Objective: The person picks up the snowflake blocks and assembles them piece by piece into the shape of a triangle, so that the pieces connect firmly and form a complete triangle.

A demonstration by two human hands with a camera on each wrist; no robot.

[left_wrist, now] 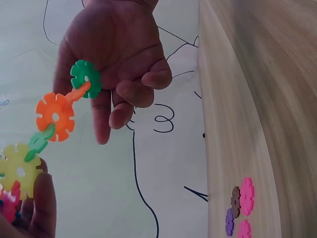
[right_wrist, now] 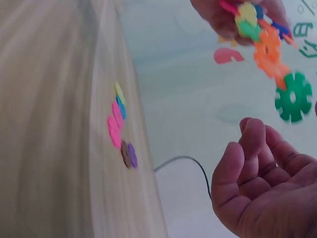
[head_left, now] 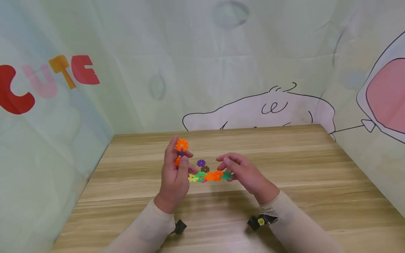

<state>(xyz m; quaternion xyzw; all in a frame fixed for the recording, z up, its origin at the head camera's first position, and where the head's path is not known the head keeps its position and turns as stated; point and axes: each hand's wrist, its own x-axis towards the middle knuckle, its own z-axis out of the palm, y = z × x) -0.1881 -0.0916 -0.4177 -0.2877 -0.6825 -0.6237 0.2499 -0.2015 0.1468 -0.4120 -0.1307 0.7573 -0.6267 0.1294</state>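
My left hand [head_left: 173, 177] grips a chain of interlocking notched plastic discs, its thumb and fingers around one part. The chain ends in a dark green disc [right_wrist: 293, 97], joined to orange discs [left_wrist: 55, 117], a light green disc [left_wrist: 38, 144] and a yellow disc [left_wrist: 21, 168]. Another orange disc [head_left: 181, 145] sticks up by the left fingertips. Opposite, my right hand [head_left: 245, 173] is held palm inward with its fingers loosely bent and nothing in its grasp. In the right wrist view the dark green disc hangs apart from those fingertips.
Loose discs lie on the wooden table [head_left: 133, 196] beyond the chain: purple [head_left: 201, 163], brown [head_left: 205, 169], pink [left_wrist: 246, 196], blue [right_wrist: 121, 107] and yellow [right_wrist: 119, 92]. A printed curtain [head_left: 190, 63] hangs behind the table. Black wrist devices [head_left: 180, 227] sit under both forearms.
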